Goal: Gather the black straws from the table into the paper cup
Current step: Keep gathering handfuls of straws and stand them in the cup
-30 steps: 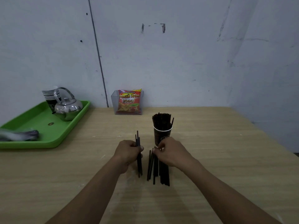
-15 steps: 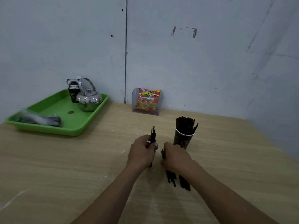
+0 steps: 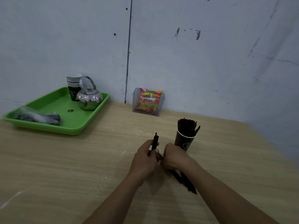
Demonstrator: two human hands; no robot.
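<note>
Black straws (image 3: 184, 180) lie loose on the desk (image 3: 80, 167) just before the paper cup (image 3: 184, 143), already packed; the left hand (image 3: 144, 159) grips a small bunch (image 3: 155, 140), the right hand (image 3: 176, 159) curls over the pile, grasp hidden. Best to square the ends before threading them into the crowded cup; the packet (image 3: 149, 101) behind reads "French Fries", "Kentang Goreng"

A bare tea corner, likely a pantry: scuffed grey wall (image 3: 210, 70), wooden table (image 3: 64, 167), a green tray (image 3: 45, 127) holding a steel kettle (image 3: 89, 100) and stacked paper cups (image 3: 73, 84), a snack packet (image 3: 148, 101) in a clear stand (image 3: 134, 102)
</note>
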